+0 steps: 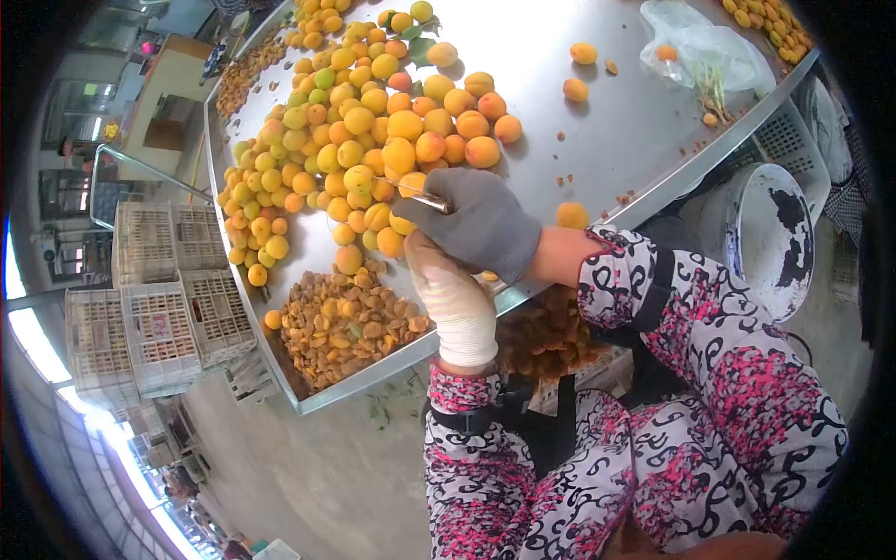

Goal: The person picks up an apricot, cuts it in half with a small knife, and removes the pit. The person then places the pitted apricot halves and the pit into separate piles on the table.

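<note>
My right hand (481, 222), in a grey glove, is closed around a slim metal tool (431, 199) with a thin shaft pointing left over the fruit. Directly below it and touching it is my left hand (452, 297), in a cream glove. Its fingers look curled and are largely hidden by the grey glove, so what they hold does not show. Many whole apricots (404, 124) lie heaped just beyond both hands on the metal table (532, 121). Left of my left hand, a pile of halved, pitted-looking apricot pieces (345, 331) fills the near corner.
Under the table edge is a crate of brown-orange pieces (551, 336). At right stand a white bucket (770, 243) and a grey crate (793, 140). A clear plastic bag (695, 47) lies on the table. Stacked plastic crates (154, 317) stand left.
</note>
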`<state>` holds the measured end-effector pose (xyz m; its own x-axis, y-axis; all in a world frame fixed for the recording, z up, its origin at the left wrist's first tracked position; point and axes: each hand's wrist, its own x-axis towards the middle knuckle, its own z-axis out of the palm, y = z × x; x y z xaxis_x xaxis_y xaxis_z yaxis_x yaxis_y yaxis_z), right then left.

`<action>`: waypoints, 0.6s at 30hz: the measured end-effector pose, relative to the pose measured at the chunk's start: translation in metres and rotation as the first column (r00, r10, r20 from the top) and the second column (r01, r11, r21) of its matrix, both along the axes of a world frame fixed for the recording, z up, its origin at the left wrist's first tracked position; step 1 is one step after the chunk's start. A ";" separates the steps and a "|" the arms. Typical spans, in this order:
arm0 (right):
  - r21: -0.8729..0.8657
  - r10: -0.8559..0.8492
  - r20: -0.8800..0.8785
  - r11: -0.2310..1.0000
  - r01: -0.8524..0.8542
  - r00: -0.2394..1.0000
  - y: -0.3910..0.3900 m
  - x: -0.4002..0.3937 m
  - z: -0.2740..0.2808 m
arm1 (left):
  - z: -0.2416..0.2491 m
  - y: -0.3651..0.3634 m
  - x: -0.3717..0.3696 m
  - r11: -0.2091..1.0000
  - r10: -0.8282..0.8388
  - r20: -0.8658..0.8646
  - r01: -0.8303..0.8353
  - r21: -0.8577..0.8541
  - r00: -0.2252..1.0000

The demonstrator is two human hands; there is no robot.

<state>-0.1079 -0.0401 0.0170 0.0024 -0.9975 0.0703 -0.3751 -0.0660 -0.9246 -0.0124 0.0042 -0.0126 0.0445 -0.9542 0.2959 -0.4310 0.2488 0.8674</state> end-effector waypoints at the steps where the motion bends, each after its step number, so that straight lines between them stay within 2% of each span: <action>1: -0.094 -0.002 -0.040 0.996 -0.001 0.999 -0.001 -0.001 -0.001 | 0.002 -0.001 0.000 0.998 -0.064 -0.019 0.065 0.023 0.998; 2: -0.104 -0.001 -0.042 0.995 -0.004 0.999 -0.003 0.000 -0.001 | 0.004 -0.003 0.004 0.998 -0.062 -0.021 0.063 0.013 0.998; 4: 0.067 -0.042 0.191 0.997 0.030 0.981 -0.006 -0.002 -0.002 | 0.008 -0.002 0.012 0.977 -0.105 -0.085 0.119 0.175 0.991; 5: 0.061 -0.036 0.190 0.998 0.025 0.981 -0.009 -0.003 -0.004 | 0.020 0.000 0.008 0.965 -0.101 -0.124 0.127 0.228 0.987; 6: 0.090 -0.012 0.329 0.996 -0.019 0.944 -0.013 -0.006 -0.006 | 0.014 -0.004 0.014 0.967 -0.093 -0.123 0.119 0.224 0.988; 7: 0.119 0.003 0.465 0.991 -0.066 0.885 -0.014 -0.008 -0.009 | 0.008 -0.011 0.023 0.885 -0.088 -0.696 0.377 0.274 0.712; 8: 0.122 0.009 0.470 0.990 -0.076 0.883 -0.013 -0.011 -0.014 | 0.004 -0.015 0.028 0.789 0.057 -0.985 0.597 0.145 0.164; 10: -0.238 0.294 0.297 0.944 -0.228 0.908 -0.011 -0.015 -0.021 | 0.000 -0.016 0.037 0.773 0.043 -0.990 0.624 0.116 0.131; 11: -0.325 0.358 -0.002 0.883 -0.339 0.934 -0.007 -0.019 -0.021 | -0.002 -0.016 0.040 0.808 0.029 -0.986 0.577 0.121 0.167; 12: -0.330 0.367 -0.003 0.878 -0.348 0.930 -0.001 -0.021 -0.020 | -0.002 -0.016 0.042 0.840 0.017 -0.980 0.529 0.123 0.201; 13: -0.104 0.498 0.104 0.866 -0.488 0.861 0.010 -0.024 -0.002 | -0.003 -0.017 0.041 0.845 0.016 -0.979 0.521 0.121 0.201; 14: 0.112 0.585 0.240 0.776 -0.621 0.775 0.016 -0.026 0.007 | -0.005 -0.016 0.037 0.908 0.073 -0.932 0.362 0.209 0.356; 15: -0.432 0.539 -0.404 0.599 -0.674 0.739 0.017 -0.024 -0.019 | -0.008 -0.014 0.033 0.944 0.154 -0.857 0.184 0.275 0.492; 16: -0.433 0.542 -0.400 0.599 -0.674 0.739 0.021 -0.020 -0.017 | -0.009 -0.013 0.031 0.951 0.248 -0.760 -0.001 0.309 0.601; 17: -0.094 0.693 -0.284 0.667 -0.739 0.662 0.030 -0.015 -0.009 | -0.011 -0.021 0.062 0.757 0.042 -0.990 0.643 0.120 0.136; 18: 0.253 0.788 -0.109 0.611 -0.750 0.606 0.036 -0.012 0.000 | -0.025 -0.019 0.067 0.752 0.048 -0.989 0.646 0.126 0.138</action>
